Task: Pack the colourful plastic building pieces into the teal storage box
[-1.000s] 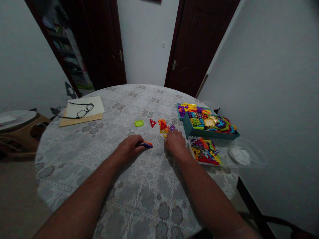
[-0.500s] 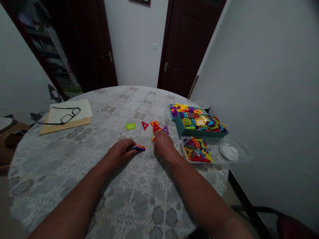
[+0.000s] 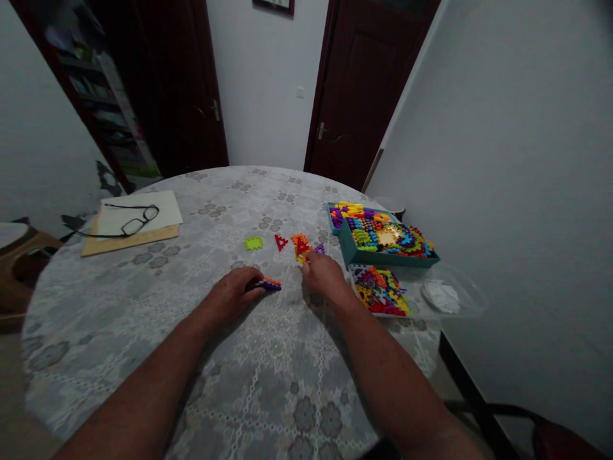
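Note:
My left hand [image 3: 239, 289] is closed on a few flat toothed pieces [image 3: 271, 284], orange and purple at the visible edges, low over the table. My right hand [image 3: 322, 273] is at the small group of pieces, fingertips together beside a red triangle [image 3: 301, 245]; whether they grip anything is hidden. Orange and yellow pieces lie under and around that triangle, and a purple triangle [image 3: 319, 248] sits just behind the hand. Farther left are another red triangle [image 3: 280, 243] and a lime green square [image 3: 253, 243].
Right of my right hand stand a clear box of mixed pieces [image 3: 380, 291], a teal box [image 3: 393, 257] and a second teal tray [image 3: 332, 219]. A clear lid [image 3: 472, 297] holds white pieces [image 3: 440, 295]. Glasses [image 3: 138, 220] rest on papers [image 3: 115, 214] at the left.
My right hand has drawn back slightly to the right, showing more of the orange and yellow pieces. My left hand keeps its hold. The view has shifted slightly.

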The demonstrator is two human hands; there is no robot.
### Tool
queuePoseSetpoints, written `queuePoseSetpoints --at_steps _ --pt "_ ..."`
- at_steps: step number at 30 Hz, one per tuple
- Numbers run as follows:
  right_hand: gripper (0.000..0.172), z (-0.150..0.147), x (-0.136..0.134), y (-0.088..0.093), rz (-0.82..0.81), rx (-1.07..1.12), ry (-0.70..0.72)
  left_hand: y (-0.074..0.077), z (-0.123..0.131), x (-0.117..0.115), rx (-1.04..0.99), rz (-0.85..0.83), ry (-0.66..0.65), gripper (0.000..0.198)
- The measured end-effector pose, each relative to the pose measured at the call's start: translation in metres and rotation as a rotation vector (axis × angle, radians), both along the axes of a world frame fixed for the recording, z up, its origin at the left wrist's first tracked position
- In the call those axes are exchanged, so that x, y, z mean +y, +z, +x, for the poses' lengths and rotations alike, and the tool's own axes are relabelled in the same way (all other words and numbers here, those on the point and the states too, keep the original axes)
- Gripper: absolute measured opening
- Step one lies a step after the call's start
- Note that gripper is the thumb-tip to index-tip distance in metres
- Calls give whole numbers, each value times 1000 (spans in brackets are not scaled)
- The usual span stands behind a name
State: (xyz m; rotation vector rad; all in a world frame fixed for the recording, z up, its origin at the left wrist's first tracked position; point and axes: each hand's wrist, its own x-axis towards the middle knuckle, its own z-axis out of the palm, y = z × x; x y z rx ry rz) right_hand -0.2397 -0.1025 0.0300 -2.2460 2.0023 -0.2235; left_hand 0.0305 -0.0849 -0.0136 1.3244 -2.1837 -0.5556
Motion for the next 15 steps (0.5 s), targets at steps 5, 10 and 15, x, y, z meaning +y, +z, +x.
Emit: queuePoseSetpoints --at_steps 5,10,15 --pt "26 -3 -2 0 -2 -66 59 2 -3 1 10 14 3 21" --pt "18 -1 -6 -8 64 -367 61 3 -4 2 19 18 12 21" --pt "14 -1 -11 -15 121 -554 59 0 -4 2 17 19 2 22"
